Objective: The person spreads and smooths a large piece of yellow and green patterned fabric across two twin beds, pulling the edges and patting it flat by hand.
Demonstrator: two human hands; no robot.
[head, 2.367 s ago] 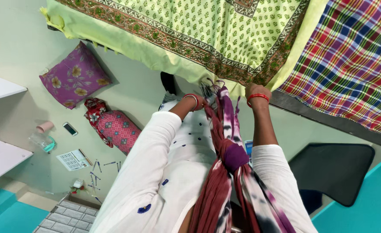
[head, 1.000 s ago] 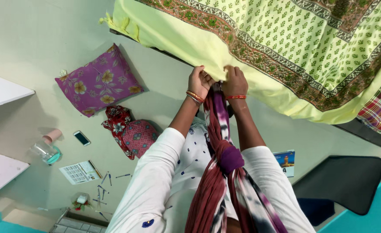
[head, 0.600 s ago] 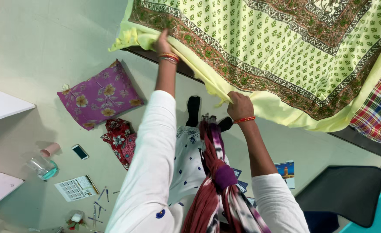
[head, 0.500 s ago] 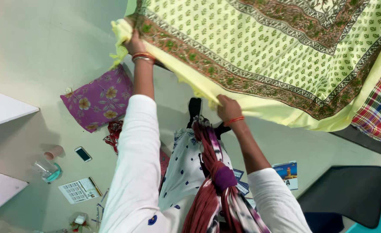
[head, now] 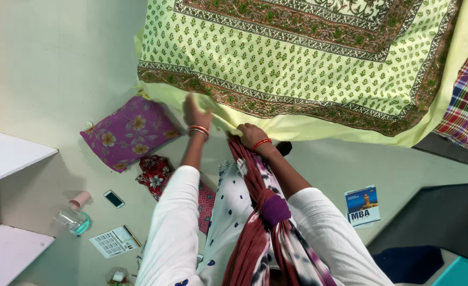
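A pale green bedsheet (head: 297,58) with small leaf prints and a brown patterned border lies spread on a bed at the top of the view. My left hand (head: 194,114), with bangles on the wrist, rests flat against the sheet's plain lower edge. My right hand (head: 250,135), with a red bangle, grips that same edge a little to the right. A maroon and white tie-dye scarf (head: 268,212), knotted in purple, hangs from my neck between my arms.
On the floor lie a purple floral pillow (head: 125,132), a red patterned bolster (head: 157,172), a phone (head: 114,199), a glass jar (head: 72,220), a calendar card (head: 115,242) and a booklet (head: 362,205). White shelves (head: 6,159) stand left. A checked cloth (head: 464,100) and a dark mat (head: 435,222) are right.
My left hand has come down from the sheet's raised left corner to the lower edge beside my right hand. The sheet now lies flatter, its corner no longer lifted.
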